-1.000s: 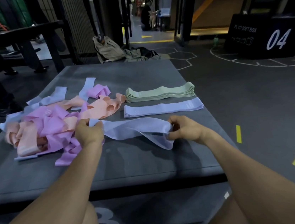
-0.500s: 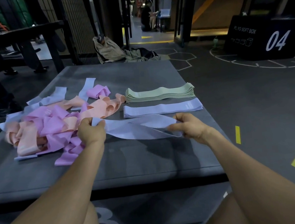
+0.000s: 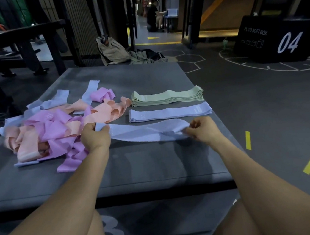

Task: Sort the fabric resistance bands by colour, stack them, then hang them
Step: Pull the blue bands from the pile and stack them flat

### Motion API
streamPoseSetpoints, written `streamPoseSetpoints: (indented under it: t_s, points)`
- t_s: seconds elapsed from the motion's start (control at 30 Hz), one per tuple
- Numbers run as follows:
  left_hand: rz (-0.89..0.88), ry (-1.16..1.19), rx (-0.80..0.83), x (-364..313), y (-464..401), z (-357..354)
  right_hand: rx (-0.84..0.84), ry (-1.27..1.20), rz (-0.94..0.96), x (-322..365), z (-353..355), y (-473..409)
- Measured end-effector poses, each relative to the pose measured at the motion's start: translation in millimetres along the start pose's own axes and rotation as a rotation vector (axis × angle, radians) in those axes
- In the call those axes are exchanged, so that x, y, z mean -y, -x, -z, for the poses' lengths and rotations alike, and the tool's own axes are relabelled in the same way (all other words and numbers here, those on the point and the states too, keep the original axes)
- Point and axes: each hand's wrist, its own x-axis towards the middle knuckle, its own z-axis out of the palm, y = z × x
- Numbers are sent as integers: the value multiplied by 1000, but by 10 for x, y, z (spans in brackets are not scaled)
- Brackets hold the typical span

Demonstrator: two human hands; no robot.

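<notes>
The left hand (image 3: 95,137) pinches one end of a lavender-blue fabric resistance band (image 3: 144,133); the right hand (image 3: 202,129) pinches the other end. The band spans between them just above the grey padded platform (image 3: 136,164), with a twist visible near its middle.

Handling, as a judgement: the band is light, soft and limp. It sags and twists when unsupported, so hold it at both ends and keep it under light tension to lay it flat. It appears neither fragile nor slippery.

A flat lavender-blue stack (image 3: 170,112) lies just beyond the held band. A taller green stack (image 3: 167,96) lies behind that. To the left, an unsorted heap (image 3: 54,131) of pink, peach and blue bands remains, so sorting is not complete.

The platform surface is matte and flat. The room is a dim gym: dark rubber floor with yellow markers (image 3: 248,140), a black plyo soft box (image 3: 275,41) marked 04, and a bag (image 3: 112,51) beyond the platform's far edge.
</notes>
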Motion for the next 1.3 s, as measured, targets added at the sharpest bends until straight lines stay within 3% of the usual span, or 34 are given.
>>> streamPoseSetpoints:
  t_s: [0.1,0.17,0.23,0.33,0.47,0.57,0.7,0.8,1.1,1.3]
  points:
    - [-10,13,-14,-36,23,15,-300,162,76,42,37,-32]
    - [-16,13,-3,-47,26,13,-398,213,135,58,49,-24]
    - [-23,-45,48,-3,-4,-6,-348,326,194,12,35,-36]
    - [37,-62,144,131,-72,-63,-119,441,198,-114,-4,-67]
    - [28,-101,188,167,-85,-77,39,301,108,-139,17,-76]
    - [18,-119,187,140,-71,-63,-35,104,-29,-136,40,-92]
    - [-24,-190,175,99,-18,-19,-144,212,-93,-162,31,-115]
    - [-61,-233,154,90,-3,7,-142,149,-139,-163,13,-121]
    - [-191,-175,80,31,60,24,-261,-37,-157,-112,76,-86]
    - [-187,-156,63,-57,59,-84,-403,-187,-119,-105,149,-218]
